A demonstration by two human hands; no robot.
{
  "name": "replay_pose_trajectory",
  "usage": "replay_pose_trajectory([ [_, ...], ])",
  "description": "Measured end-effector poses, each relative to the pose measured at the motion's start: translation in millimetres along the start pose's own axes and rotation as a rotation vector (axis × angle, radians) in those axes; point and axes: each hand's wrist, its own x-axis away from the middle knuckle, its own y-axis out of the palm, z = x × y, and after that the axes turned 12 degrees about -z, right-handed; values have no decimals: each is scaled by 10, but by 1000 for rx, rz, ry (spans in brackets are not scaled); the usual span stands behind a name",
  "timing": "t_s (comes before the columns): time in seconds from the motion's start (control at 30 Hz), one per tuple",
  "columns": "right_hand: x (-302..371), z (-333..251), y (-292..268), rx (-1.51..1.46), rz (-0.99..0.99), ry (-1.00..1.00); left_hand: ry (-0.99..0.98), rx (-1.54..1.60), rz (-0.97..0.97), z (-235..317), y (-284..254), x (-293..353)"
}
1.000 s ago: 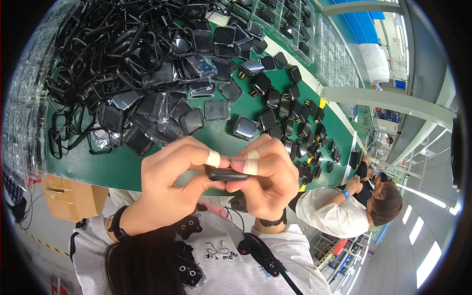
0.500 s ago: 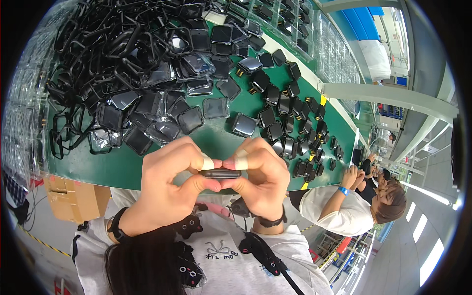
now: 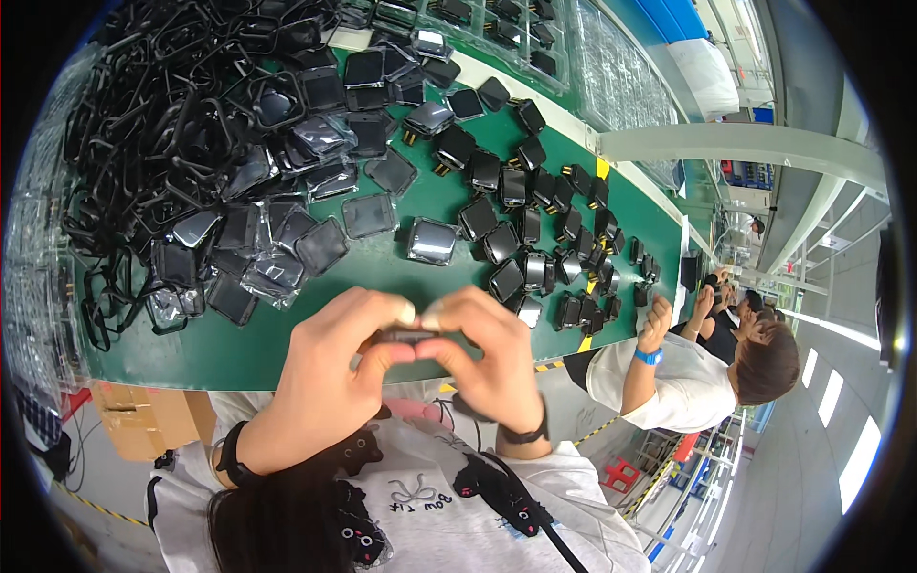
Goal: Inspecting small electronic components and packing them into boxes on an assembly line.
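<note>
Just above the table's near edge, my left hand (image 3: 336, 368) and my right hand (image 3: 489, 358) pinch a small dark watch case (image 3: 405, 335) between thumbs and forefingers. It is seen nearly edge-on, and fingers cover both its ends. Pale tape or finger cots wrap both forefinger tips. Beyond my hands, a square watch body with a shiny face (image 3: 432, 240) lies on the green table. To its right stand several black watch bodies (image 3: 499, 243), some with gold-coloured tabs. Left of it are loose square screens (image 3: 370, 216) in clear film.
A tangled heap of black frames (image 3: 162, 124) covers the far left. Clear plastic trays (image 3: 626, 81) stand along the back, and a white metal post (image 3: 697, 139) crosses at right. A cardboard box (image 3: 153, 415) sits below the table's left end. Co-workers (image 3: 683, 368) sit to the right.
The view has shifted, so the table's things appear farther left. My hands still pinch the watch case, now slightly blurred and more covered by fingers. The nearest co-worker's hand has risen.
</note>
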Motion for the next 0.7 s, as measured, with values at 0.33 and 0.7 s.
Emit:
replay_pose_trajectory([
  [0.33, -527, 103, -407, 622, -2, 183, 91, -507, 207, -153, -30, -119],
  [0.7, -1167, -276, -512, 357, -191, -284, -75, 841, -74, -103, -484, 3],
])
